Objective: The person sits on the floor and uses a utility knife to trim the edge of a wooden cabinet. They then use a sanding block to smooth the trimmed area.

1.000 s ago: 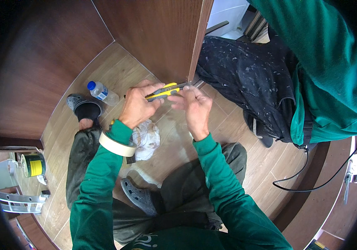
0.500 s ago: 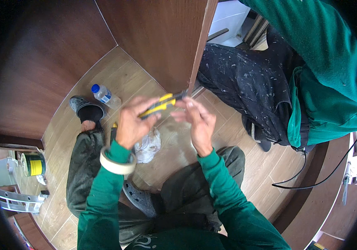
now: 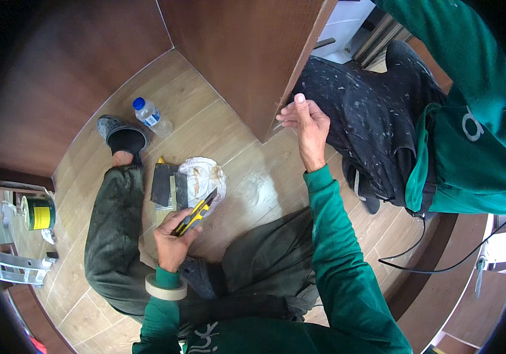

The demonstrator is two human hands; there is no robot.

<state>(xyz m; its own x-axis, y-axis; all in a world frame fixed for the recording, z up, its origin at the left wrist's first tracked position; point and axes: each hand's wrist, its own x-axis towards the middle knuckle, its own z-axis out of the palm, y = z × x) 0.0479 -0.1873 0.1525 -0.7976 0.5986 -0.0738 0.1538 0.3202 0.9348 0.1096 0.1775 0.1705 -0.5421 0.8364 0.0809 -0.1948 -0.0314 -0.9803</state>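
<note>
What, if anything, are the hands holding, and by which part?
The left hand holds a yellow knife by its handle; whether the right hand holds anything cannot be told.

You wear a green long-sleeved top (image 3: 350,256) with pale lettering (image 3: 204,339), dark trousers (image 3: 111,236), grey clogs (image 3: 108,125), cream tape ring (image 3: 167,294) around your left sleeve (image 3: 161,312).

The sleeves (image 3: 343,242) were green, the panels (image 3: 235,53) reddish-brown, the floor (image 3: 203,112) pale brown with wood grain.
The knife (image 3: 196,216) was yellow and black, the tape roll (image 3: 166,289) cream, and the cloth (image 3: 198,170) white with brown stains. The bottle (image 3: 163,126) had a blue cap (image 3: 139,104) and a blue-and-white label (image 3: 151,118); the shoes (image 3: 111,126) were grey. The co-worker's dark trousers (image 3: 362,106) carried white speckles.
</note>
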